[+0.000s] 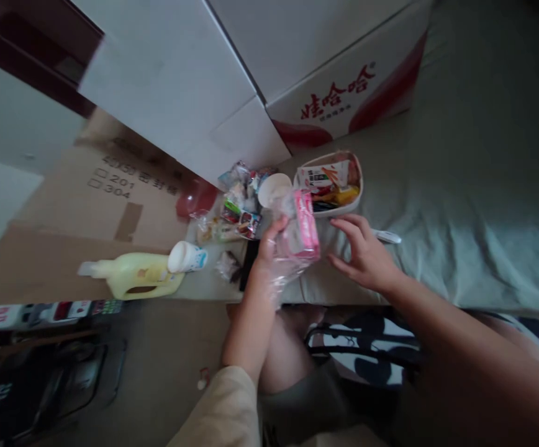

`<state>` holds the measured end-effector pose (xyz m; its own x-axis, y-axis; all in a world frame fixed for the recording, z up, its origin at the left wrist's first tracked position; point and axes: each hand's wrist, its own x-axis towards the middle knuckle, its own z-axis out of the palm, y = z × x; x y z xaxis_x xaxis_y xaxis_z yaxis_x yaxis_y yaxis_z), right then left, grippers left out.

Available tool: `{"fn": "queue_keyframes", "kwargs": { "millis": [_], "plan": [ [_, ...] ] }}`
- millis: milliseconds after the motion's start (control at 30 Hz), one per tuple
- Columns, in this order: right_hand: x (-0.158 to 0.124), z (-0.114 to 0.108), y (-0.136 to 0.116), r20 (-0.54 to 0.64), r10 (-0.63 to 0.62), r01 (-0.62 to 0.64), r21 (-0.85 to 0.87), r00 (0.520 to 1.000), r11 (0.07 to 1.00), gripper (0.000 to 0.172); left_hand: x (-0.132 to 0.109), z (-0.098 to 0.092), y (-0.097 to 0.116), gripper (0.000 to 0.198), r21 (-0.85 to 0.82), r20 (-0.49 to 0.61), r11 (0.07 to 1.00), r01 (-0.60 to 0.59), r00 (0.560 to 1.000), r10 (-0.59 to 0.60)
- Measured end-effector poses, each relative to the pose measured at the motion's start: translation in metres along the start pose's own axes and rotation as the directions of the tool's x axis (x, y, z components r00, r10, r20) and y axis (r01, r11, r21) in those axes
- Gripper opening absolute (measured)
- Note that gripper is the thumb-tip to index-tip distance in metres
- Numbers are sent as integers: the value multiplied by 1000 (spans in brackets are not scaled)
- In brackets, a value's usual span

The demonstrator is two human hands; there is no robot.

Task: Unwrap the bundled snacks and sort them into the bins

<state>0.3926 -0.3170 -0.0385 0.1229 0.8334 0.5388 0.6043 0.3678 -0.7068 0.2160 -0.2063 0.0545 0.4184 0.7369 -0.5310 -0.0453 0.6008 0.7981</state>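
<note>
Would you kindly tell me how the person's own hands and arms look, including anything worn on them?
The left hand and right hand are bare, without gloves, and I see no watch or bracelet. On the left arm, a plain beige sleeve ends near the elbow; the right forearm shows no sleeve in view.

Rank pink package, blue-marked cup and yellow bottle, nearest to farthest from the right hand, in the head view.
1. Pink package, left of the right hand, in the left hand.
2. Blue-marked cup, farther left.
3. Yellow bottle, beyond the cup.
</note>
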Motion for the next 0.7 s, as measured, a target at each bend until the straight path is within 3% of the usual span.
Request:
{"fn": "queue_keyframes", "kwargs": {
  "millis": [67, 133, 300, 467, 633, 700],
  "plan": [
    [-6, -4, 2, -93, -64, 61, -36, 994, 998, 68, 14, 19, -30, 48, -35, 29, 998, 52, 998, -51],
    [-11, -10, 3, -79, -81, 74, -96, 994, 993, 61, 25, 28, -49, 52, -19, 58, 998, 66, 996, -65],
    [-13, -15, -2, 40, -88, 93, -131, 995, 987, 37, 39, 24, -70, 53, -56, 88, 998, -11, 996, 16],
    [-1, -3, -6, 159, -56, 78, -136, 986, 988, 23, 47, 11, -75, 50, -72, 93, 987, -143, 984, 149],
    [3, 4, -6, 158, -32, 54, -137, 987, 989, 21, 45, -3, -57, 82, -135, 215, 971, -198, 951, 224],
    [2, 5, -7, 124, -41, 62, -171, 991, 983, 18, 46, -10, -47, 85, -49, 189, 971, -234, 952, 239]
  ]
}}
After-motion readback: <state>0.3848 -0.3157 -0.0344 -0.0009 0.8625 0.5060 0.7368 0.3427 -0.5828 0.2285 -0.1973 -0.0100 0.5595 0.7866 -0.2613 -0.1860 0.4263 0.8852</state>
